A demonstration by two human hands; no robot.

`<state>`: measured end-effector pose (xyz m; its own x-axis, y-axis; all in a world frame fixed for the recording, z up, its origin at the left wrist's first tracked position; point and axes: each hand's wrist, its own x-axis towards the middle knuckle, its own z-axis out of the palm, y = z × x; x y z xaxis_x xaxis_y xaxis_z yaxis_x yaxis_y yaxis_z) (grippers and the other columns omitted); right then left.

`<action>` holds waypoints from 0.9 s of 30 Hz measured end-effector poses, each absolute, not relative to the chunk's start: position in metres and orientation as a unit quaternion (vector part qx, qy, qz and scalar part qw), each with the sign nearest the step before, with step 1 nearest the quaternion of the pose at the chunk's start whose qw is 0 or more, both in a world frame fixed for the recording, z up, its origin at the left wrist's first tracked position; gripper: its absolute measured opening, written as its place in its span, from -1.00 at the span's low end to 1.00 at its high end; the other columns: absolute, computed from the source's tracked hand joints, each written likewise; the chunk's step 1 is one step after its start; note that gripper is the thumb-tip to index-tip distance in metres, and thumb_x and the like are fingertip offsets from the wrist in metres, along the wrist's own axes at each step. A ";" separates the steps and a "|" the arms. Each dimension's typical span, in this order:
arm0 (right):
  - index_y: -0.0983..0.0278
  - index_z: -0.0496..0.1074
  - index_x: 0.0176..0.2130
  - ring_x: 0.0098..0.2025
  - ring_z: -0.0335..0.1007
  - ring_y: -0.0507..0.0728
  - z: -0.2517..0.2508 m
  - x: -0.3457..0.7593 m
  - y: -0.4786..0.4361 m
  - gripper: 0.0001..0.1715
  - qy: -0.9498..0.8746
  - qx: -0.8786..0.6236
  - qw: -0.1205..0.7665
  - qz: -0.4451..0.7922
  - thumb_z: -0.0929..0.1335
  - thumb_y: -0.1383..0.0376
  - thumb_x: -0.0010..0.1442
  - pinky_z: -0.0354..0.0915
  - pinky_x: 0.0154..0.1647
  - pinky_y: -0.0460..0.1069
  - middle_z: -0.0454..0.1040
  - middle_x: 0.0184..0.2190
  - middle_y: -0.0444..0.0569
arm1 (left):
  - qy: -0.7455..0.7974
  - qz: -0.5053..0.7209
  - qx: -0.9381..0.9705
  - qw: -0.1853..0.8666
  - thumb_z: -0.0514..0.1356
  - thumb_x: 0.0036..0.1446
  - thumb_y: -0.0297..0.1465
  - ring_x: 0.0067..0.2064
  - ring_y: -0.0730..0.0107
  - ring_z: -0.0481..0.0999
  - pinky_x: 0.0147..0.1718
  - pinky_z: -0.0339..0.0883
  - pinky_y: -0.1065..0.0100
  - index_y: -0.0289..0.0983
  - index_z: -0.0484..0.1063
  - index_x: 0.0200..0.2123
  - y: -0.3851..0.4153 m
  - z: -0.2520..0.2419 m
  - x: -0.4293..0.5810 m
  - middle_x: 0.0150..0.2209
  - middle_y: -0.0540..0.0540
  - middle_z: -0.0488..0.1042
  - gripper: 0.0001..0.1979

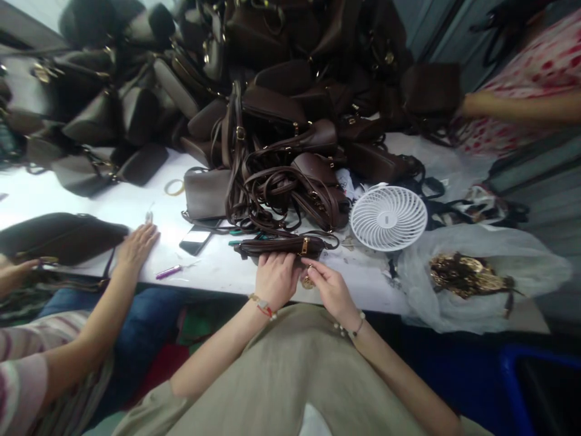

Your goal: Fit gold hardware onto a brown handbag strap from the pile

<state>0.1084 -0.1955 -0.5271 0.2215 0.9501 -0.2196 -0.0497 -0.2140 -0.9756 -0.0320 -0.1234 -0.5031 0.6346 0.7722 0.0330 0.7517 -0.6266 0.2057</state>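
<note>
A dark brown bag (281, 246) with a gold zipper pull lies at the table's front edge, right before me. My left hand (275, 280) is closed on the near side of this bag, its fingertips partly hidden against it. My right hand (330, 289) is just to the right, thumb and fingers pinched on a small round gold charm (308, 280). The charm hangs beside the bag's near edge, between my two hands.
Piled brown bags (276, 103) and straps fill the back. A white fan (388, 218) and a plastic bag of gold hardware (472, 275) lie right. A phone (198, 239), purple tool (168, 272) and a co-worker's hand (137, 245) are left. Another person's arm (521, 107) reaches in back right.
</note>
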 end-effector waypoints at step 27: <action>0.23 0.46 -0.06 -0.32 0.53 0.12 -0.507 0.125 -0.216 -0.73 -0.461 -0.728 0.410 0.299 0.33 0.19 0.27 0.41 -0.27 -0.01 0.59 -0.31 -0.03 | 0.371 0.082 0.914 0.140 0.10 0.25 -0.26 0.07 0.03 0.38 0.09 0.15 0.02 -0.29 0.24 0.19 -0.152 -0.511 -0.019 0.05 -0.25 0.45 -0.53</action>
<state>0.1249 -0.2161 -0.5071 0.3962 0.9163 -0.0587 0.4258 -0.2400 -0.8724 -0.0191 -0.1520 -0.5112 0.7114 0.7012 0.0473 0.6551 -0.6860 0.3166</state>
